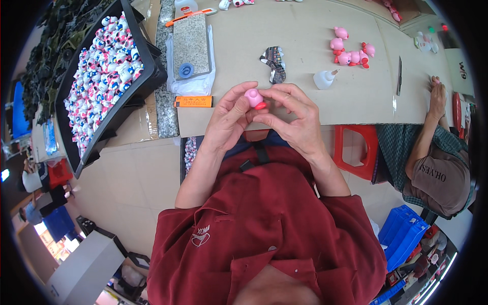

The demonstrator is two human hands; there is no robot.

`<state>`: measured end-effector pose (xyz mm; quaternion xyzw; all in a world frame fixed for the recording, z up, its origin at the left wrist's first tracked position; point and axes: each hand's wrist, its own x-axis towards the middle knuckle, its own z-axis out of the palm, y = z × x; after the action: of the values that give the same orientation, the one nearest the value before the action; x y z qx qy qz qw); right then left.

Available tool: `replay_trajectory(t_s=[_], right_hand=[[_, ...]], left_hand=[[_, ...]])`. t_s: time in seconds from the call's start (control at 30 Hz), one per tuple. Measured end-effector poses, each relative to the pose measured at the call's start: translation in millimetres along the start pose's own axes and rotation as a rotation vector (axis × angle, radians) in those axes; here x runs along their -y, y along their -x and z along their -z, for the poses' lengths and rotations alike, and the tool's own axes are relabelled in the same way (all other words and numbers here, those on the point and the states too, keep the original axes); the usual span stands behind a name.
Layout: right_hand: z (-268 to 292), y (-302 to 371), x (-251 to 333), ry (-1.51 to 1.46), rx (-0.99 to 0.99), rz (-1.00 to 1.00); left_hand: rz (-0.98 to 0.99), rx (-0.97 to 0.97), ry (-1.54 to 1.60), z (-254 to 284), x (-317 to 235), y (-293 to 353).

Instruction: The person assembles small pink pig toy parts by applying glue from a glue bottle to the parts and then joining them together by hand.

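Both hands, left hand (227, 119) and right hand (291, 116), pinch a small pink toy figure (254, 98) with closed fingertips, hiding its lower half; its details stay indistinct.

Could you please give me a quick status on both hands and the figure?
Left hand and right hand both grip small pink toy figure. Held above table edge. Nothing in the way.

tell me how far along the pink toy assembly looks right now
Done: a small group of finished pink figures stands on the table. In hand: the left hand and right hand both pinch one pink figure with a red part. Left: the black tray of many small toy pieces looks full.
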<state>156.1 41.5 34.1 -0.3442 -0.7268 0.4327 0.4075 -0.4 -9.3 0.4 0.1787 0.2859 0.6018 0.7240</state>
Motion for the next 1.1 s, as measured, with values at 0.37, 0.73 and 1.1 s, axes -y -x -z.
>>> replay_trajectory(t_s=[0.37,0.73,1.1], right_hand=[[-3.9,2.2,-2.3,0.002,-0.038,-0.019],[-8.8,3.2,-12.8,0.074,-0.099,0.222],[-10.0,10.2,-8.1,-0.037,-0.173,0.117]], left_hand=[[-0.073,-0.029,-0.122,0.8,1.7,1.5],[-0.098,-0.025,-0.219,0.7,1.0,-0.2],[-0.109,-0.025,-0.203,-10.4,2.4,-0.4]])
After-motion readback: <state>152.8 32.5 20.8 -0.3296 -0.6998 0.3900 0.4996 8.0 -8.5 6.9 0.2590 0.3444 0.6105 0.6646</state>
